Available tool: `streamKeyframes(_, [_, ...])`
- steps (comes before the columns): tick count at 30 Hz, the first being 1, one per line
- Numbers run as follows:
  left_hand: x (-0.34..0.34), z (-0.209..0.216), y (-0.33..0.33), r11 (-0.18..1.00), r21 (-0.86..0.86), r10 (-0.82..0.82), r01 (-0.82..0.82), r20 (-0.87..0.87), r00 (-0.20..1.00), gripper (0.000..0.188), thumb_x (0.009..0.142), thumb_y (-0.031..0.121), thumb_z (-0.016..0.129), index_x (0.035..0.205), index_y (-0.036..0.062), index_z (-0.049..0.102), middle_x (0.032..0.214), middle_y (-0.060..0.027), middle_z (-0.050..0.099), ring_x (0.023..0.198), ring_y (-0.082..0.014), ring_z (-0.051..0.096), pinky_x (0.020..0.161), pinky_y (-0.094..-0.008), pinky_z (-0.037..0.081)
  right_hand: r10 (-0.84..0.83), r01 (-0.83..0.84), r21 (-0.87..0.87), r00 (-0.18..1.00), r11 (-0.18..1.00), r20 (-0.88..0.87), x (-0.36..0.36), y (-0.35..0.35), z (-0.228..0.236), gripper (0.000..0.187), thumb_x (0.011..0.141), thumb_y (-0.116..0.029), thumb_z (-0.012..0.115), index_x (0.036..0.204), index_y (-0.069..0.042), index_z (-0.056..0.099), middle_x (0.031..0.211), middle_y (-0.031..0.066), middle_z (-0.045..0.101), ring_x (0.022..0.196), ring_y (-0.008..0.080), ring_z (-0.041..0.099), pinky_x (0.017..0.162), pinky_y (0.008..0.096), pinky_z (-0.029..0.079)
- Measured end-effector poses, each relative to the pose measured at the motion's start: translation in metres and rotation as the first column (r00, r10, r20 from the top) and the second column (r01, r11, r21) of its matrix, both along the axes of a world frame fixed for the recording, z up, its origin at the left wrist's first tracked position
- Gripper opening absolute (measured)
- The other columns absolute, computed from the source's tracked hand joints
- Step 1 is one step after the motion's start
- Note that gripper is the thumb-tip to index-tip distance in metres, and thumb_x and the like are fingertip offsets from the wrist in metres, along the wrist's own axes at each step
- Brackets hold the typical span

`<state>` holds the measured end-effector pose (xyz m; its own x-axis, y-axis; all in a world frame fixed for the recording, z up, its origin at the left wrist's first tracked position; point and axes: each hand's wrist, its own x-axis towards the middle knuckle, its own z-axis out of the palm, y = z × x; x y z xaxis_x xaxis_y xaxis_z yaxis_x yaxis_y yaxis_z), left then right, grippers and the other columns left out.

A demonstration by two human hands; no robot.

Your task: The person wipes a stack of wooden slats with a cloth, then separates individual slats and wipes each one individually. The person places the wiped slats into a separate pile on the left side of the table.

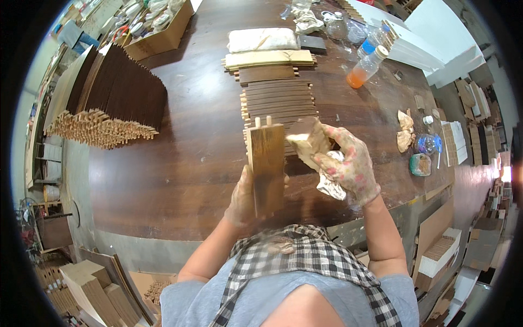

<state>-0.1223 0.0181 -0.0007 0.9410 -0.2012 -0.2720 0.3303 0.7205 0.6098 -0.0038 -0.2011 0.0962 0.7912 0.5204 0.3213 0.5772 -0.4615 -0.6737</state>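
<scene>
My left hand grips a dark-stained wooden board from below, tilted upright, with two pale dowels sticking out of its top end. In my right hand, in a spotted glove, is a folded brown and cream sheet that looks like sandpaper. A crumpled white cloth hangs under the same hand. The sheet is close to the board's right edge; I cannot tell whether they touch. Behind the board lies a row of dark doweled slats, partly hidden by the board and my hands.
A tall stack of doweled boards stands at the left of the brown table. Pale slats and a white bundle lie at the far side. To the right are an orange-liquid bottle, a jar and crumpled paper.
</scene>
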Motion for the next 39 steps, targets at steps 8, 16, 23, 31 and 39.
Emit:
streamKeyframes(8, [0.003, 0.016, -0.018, 0.963, 0.237, 0.114, -0.132, 0.086, 0.990, 0.080, 0.098, 0.066, 0.046, 0.145, 0.0016, 0.043, 0.127, -0.0145, 0.061, 0.110, -0.0241, 0.063, 0.095, -0.0381, 0.053, 0.123, -0.110, 0.076, 0.972, 0.991, -0.202, -0.005, 0.030, 0.027, 0.054, 0.078, -0.015, 0.080, 0.124, 0.004, 0.063, 0.108, 0.0138, 0.069, 0.097, 0.0220, 0.068, 0.088, 0.0327, 0.054])
streamKeyframes(16, [0.008, 0.005, -0.001, 0.993, -0.118, 0.010, -0.016, -0.049, 0.999, 0.083, 0.098, 0.073, 0.031, 0.141, 0.0047, 0.048, 0.125, -0.0177, 0.062, 0.099, -0.0267, 0.067, 0.082, -0.0396, 0.058, -0.132, 0.158, 0.245, 0.984, 0.956, -0.122, 0.003, 0.014, -0.006, 0.048, 0.083, -0.019, 0.077, 0.124, -0.001, 0.060, 0.112, 0.0159, 0.069, 0.097, 0.0266, 0.070, 0.085, 0.0350, 0.059])
streamKeyframes(23, [0.016, -0.018, -0.006, 0.931, 0.364, -0.096, -0.003, 0.252, 0.963, 0.068, 0.101, 0.064, 0.036, 0.142, 0.0098, 0.045, 0.115, -0.0174, 0.064, 0.081, -0.0246, 0.070, 0.055, -0.0309, 0.059, 0.115, -0.156, 0.064, 0.900, 0.986, 0.421, -0.033, 0.061, -0.036, 0.054, 0.084, -0.038, 0.078, 0.127, -0.010, 0.060, 0.101, 0.0064, 0.064, 0.081, 0.0187, 0.063, 0.069, 0.0345, 0.053])
streamKeyframes(31, [0.010, 0.033, -0.013, 0.949, -0.296, -0.148, 0.108, -0.115, 0.982, 0.071, 0.099, 0.067, 0.039, 0.138, 0.0089, 0.050, 0.113, -0.0133, 0.065, 0.095, -0.0261, 0.067, 0.080, -0.0401, 0.059, -0.221, 0.056, 0.615, 0.956, 0.786, 0.195, 0.064, 0.040, -0.054, 0.051, 0.090, -0.017, 0.075, 0.131, -0.001, 0.049, 0.105, 0.0094, 0.062, 0.094, 0.0193, 0.066, 0.072, 0.0320, 0.061])
streamKeyframes(39, [0.029, 0.005, 0.001, 0.869, -0.489, -0.063, 0.072, 0.036, 0.997, 0.050, 0.105, 0.045, 0.048, 0.135, 0.0050, 0.054, 0.120, -0.0136, 0.065, 0.098, -0.0243, 0.068, 0.078, -0.0375, 0.061, -0.048, -0.063, 0.197, 0.859, 0.978, 0.510, -0.034, 0.070, -0.068, 0.060, 0.088, -0.047, 0.071, 0.132, -0.009, 0.056, 0.104, 0.0080, 0.058, 0.091, 0.0216, 0.060, 0.075, 0.0382, 0.052])
